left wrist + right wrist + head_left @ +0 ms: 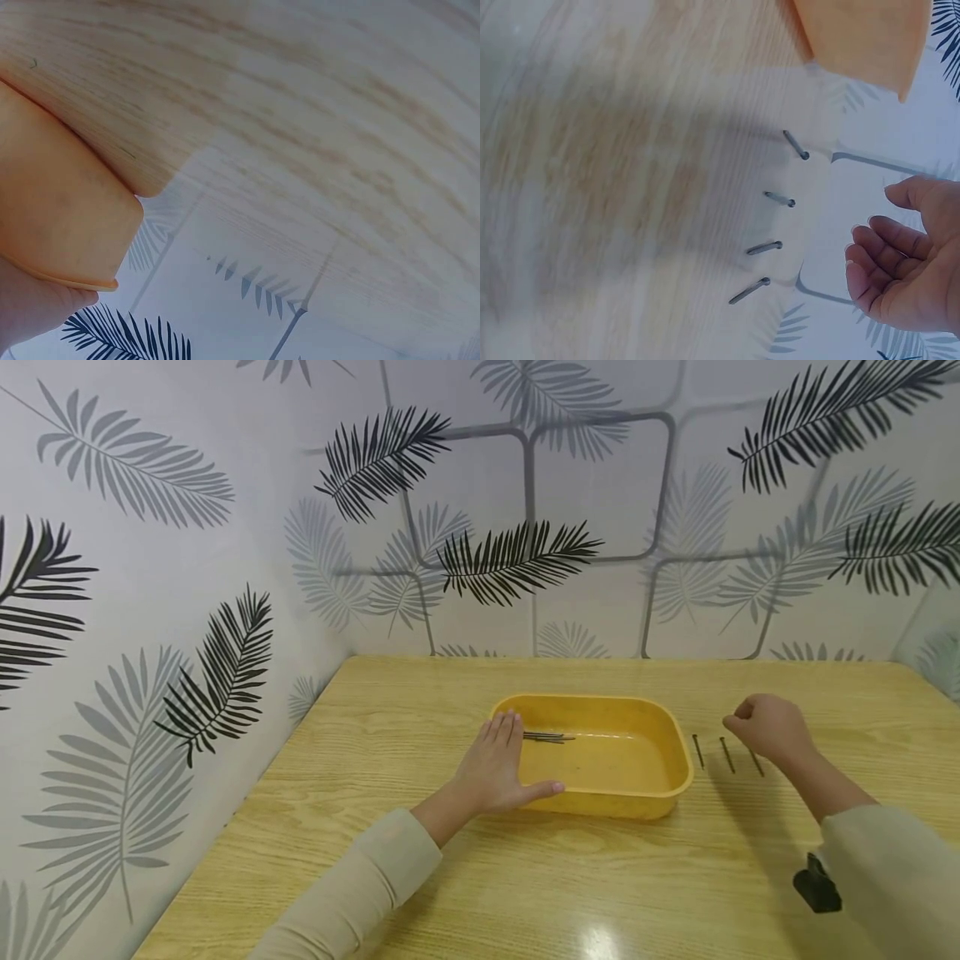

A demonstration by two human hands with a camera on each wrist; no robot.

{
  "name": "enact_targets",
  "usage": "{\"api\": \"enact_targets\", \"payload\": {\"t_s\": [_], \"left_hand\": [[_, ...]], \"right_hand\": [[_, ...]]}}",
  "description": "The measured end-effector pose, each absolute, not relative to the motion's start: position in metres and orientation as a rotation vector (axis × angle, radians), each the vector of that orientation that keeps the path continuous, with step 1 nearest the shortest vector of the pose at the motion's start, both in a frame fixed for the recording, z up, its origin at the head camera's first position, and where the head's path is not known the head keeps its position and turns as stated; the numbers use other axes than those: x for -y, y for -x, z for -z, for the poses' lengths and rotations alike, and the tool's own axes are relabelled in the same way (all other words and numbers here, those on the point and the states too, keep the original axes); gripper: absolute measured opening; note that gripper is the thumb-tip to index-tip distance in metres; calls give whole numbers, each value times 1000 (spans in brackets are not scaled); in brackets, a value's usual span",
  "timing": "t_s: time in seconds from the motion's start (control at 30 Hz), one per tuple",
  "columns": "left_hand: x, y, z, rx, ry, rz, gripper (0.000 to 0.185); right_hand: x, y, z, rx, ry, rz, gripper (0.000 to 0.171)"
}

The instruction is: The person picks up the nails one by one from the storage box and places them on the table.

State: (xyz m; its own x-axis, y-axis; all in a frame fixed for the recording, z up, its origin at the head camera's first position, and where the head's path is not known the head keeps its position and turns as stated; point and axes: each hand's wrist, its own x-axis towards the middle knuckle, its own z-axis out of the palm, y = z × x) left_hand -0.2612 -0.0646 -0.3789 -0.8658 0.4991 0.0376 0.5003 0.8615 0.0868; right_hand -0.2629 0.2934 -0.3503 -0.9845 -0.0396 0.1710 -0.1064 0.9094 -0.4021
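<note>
A yellow plastic tray [600, 805] sits on the table, with several thin grey nails [547, 737] lying inside near its left end. My left hand [491, 768] rests across that left end, fingers straight over the rim and thumb along the front edge. To the right of the tray, several dark nails [727, 755] lie apart in a row on the wood. Above the right part of this row hovers my right hand [772, 727]. Its fingers are loosely curled and hold nothing, and the right wrist view shows the thumb [907, 193] apart from them.
The light wood table [420, 893] meets a leaf-patterned wall [480, 610] at the back, and another patterned wall stands at the left. A small black object [817, 885] shows beside the right sleeve [892, 868].
</note>
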Motion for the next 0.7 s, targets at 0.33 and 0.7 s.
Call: {"api": "enact_targets", "payload": {"t_s": [0.33, 0.7], "left_hand": [[64, 261, 378, 3004, 807, 143, 103], [64, 262, 379, 3015, 812, 156, 104]], "right_hand": [[-275, 271, 340, 2896, -150, -664, 32], [-252, 272, 332, 2869, -198, -716, 28]]}}
